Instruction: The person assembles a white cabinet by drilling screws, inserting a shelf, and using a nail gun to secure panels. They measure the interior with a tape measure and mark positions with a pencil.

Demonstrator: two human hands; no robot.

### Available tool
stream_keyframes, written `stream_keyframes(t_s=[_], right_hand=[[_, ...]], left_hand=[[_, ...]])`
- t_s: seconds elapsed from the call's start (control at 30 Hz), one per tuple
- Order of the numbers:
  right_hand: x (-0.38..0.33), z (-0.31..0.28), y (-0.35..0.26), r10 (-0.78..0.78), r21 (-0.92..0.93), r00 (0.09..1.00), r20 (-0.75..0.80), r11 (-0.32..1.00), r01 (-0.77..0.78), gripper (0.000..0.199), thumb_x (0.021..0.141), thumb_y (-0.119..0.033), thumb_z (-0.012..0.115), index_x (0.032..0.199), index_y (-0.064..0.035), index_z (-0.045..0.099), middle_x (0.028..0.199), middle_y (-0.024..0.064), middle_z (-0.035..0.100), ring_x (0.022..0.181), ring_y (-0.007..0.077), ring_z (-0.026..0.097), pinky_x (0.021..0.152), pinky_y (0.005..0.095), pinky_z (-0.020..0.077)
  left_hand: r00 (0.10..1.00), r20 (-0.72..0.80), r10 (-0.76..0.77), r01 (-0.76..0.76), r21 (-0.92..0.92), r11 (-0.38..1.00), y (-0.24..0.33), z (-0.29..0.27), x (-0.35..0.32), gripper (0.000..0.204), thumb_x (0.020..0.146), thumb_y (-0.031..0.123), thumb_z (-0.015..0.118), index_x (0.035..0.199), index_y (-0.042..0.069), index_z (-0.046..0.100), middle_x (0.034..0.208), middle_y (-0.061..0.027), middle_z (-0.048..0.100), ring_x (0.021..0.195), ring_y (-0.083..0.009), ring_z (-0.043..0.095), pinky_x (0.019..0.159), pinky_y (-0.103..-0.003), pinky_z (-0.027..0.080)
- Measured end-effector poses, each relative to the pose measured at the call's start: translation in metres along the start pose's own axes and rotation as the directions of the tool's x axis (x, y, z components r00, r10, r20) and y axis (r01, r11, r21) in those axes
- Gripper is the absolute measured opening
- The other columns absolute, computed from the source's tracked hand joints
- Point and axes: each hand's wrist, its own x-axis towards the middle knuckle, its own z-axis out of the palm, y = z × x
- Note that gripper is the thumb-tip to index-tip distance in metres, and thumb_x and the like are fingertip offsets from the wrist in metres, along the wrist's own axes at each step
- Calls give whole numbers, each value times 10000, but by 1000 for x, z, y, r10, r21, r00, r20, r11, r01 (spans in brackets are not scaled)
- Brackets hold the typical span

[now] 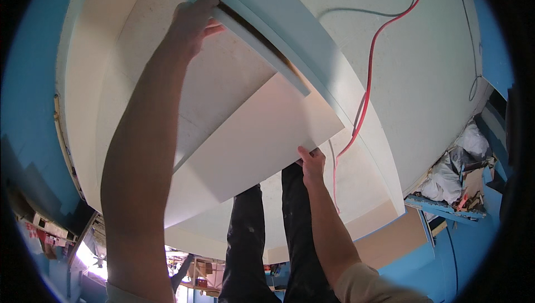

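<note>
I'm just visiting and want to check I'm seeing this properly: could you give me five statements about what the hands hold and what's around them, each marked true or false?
1. The right hand holds the edge of a white panel. True.
2. A red cord runs to the right of that hand. True.
3. The left hand is on the red cord. False: it is at a long pale strip, apart from the cord.
4. Both hands wear gloves. False: both are bare.
5. The person's trousers are dark. True.
</note>
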Motion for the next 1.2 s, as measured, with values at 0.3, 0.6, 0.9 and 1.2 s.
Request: stream_keyframes(t_s=[0.3,0.6,0.9,1.2], right_hand=[[-29,54,-24,-152,-54,984,96,986,158,210,887,-76,578,1066,33,585,978,85,633,854,149,639,688,308,552],[-20,88,-41,-266,-175,895,359,922,345,347,893,-230,603,1162,-25,523,989,62,539,927,179,565,791,308,511],[-32,104,-82,-88,-221,951,295,962,158,448,919,-235,606,1290,-21,475,1177,110,560,1054,220,574,895,360,502],[45,61,7,-69,-454,732,678,743,491,270,933,-241,598,1148,-84,554,1075,87,622,973,186,603,780,316,533]], left_hand=[[996,-83,-37,25,-135,991,-119,-57,-98,491,968,322,519,1367,42,459,1321,-118,524,1227,-222,495,1031,-438,415],[846,-475,-243,325,97,941,-284,-145,-360,213,863,91,567,1035,-5,648,992,-92,678,969,-182,641,851,-327,513],[526,-489,-696,156,-749,644,-372,-211,-371,502,948,365,534,1286,-3,490,1175,-145,581,1120,-272,564,896,-461,510],[868,-337,-365,-173,-894,413,-514,-302,-408,482,986,447,465,1276,66,520,1236,-104,601,1128,-277,563,961,-394,461]])
